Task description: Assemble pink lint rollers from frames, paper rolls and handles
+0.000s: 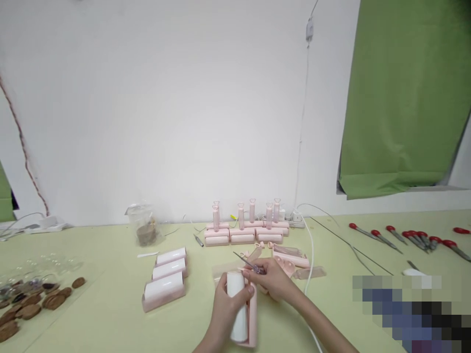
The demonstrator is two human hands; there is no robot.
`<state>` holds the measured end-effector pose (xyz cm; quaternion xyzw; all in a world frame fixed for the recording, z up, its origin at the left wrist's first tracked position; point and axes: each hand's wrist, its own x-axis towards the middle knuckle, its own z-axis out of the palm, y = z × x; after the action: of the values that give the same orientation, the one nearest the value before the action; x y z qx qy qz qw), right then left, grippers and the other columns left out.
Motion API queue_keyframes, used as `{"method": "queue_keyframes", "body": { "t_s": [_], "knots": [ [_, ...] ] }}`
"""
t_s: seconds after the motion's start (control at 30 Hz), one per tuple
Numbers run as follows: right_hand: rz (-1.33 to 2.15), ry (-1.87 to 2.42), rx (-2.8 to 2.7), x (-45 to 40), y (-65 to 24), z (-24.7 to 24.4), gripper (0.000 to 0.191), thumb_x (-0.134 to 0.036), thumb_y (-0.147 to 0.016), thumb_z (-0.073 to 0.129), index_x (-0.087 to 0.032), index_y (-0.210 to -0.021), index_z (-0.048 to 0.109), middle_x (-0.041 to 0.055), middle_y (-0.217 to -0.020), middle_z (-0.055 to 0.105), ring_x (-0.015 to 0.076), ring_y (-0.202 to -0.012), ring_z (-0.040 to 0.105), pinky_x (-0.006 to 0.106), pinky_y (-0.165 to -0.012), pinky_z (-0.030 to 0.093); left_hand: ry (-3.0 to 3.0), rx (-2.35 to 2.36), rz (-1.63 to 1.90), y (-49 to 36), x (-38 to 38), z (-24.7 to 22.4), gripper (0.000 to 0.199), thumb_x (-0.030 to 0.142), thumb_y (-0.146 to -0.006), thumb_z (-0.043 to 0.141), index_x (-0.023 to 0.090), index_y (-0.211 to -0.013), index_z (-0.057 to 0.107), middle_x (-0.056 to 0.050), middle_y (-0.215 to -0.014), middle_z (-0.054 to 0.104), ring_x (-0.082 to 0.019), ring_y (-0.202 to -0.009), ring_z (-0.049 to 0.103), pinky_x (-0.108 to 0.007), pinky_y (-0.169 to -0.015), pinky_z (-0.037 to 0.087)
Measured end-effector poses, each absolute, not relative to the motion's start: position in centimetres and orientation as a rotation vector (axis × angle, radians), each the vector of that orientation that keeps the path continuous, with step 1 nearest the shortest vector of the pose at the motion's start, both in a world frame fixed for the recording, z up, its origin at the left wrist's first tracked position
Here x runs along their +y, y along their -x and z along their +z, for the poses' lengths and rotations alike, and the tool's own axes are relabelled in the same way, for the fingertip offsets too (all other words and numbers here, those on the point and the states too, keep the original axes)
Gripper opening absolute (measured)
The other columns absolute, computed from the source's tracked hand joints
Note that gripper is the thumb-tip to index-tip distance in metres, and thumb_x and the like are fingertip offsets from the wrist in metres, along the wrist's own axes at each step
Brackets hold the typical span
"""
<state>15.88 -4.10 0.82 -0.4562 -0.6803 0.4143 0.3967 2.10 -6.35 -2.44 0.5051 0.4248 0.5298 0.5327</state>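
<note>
At bottom centre, the left hand (223,312) grips a white roller (239,324), the right hand (274,280) probably a screwdriver (246,261); assembly seems partway, with pink parts (285,265) loose right of centre.

Left fingers (221,289) curled; right fingers (252,276) pinched, right forearm (320,315) slanting.
</note>
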Motion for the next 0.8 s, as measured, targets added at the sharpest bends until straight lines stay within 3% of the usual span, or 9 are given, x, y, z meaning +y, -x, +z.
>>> {"method": "queue_keyframes", "body": {
  "t_s": [0.17,0.3,0.4,0.6,0.7,0.8],
  "knots": [
    [1.063,1.223,-1.697,-4.1,-16.2,0.6,0.028,-0.038,-0.057,0.065,-0.015,-0.067,0.055,-0.0076,-0.045,0.04,0.0041,-0.037,0.03,0.017,-0.035,0.022,-1.125,1.003,1.326,-1.5,-6.1,-2.6,0.035,0.029,-0.05,0.074,0.017,-0.072,0.048,0.003,-0.058,0.056,-0.012,-0.051,0.053,-0.021,-0.048,0.043],
    [0.891,1.341,-1.549,-3.0,-18.5,1.7,0.033,-0.047,-0.07,0.047,-0.015,-0.075,0.053,-0.0074,-0.046,0.036,0.0052,-0.036,0.027,0.018,-0.034,0.02,-0.863,0.975,1.444,0.8,-4.7,-1.4,0.038,0.037,-0.057,0.069,0.019,-0.077,0.043,0.001,-0.061,0.059,-0.016,-0.054,0.06,-0.027,-0.051,0.048],
    [0.73,1.421,-1.482,-0.7,-20.7,3.1,0.031,-0.045,-0.073,0.043,-0.016,-0.084,0.049,-0.0058,-0.05,0.043,0.0082,-0.04,0.037,0.019,-0.038,0.026,-0.896,0.987,1.497,2.2,-4.0,-0.6,0.039,0.041,-0.059,0.067,0.02,-0.077,0.04,0.004,-0.059,0.057,-0.014,-0.048,0.058,-0.026,-0.047,0.047],
    [0.51,1.611,-1.586,3.8,-22.2,2.2,0.022,-0.035,-0.057,0.059,-0.019,-0.057,0.043,-0.0037,-0.044,0.051,0.0156,-0.049,0.05,0.023,-0.047,0.032,-1.147,1.206,1.444,2.7,-3.2,-0.8,0.039,0.046,-0.066,0.055,0.022,-0.088,0.034,0.006,-0.054,0.054,-0.012,-0.036,0.05,-0.023,-0.037,0.039],
    [0.397,1.652,-1.615,4.1,-22.0,1.0,0.026,-0.04,-0.056,0.059,-0.019,-0.058,0.045,0.0006,-0.051,0.055,0.0207,-0.056,0.053,0.026,-0.049,0.032,-1.36,1.39,1.436,3.4,-3.3,-0.6,0.03,0.037,-0.071,0.049,0.022,-0.091,0.032,0.003,-0.061,0.057,-0.014,-0.043,0.054,-0.025,-0.046,0.041],
    [0.362,1.616,-1.651,3.2,-21.0,0.9,0.029,-0.044,-0.067,0.049,-0.017,-0.077,0.049,0.0042,-0.065,0.058,0.022,-0.064,0.055,0.028,-0.052,0.035,-1.638,1.622,1.346,4.2,-3.6,0.0,0.028,0.034,-0.072,0.046,0.021,-0.094,0.036,-0.003,-0.077,0.062,-0.021,-0.065,0.06,-0.029,-0.058,0.041]
  ]
}}
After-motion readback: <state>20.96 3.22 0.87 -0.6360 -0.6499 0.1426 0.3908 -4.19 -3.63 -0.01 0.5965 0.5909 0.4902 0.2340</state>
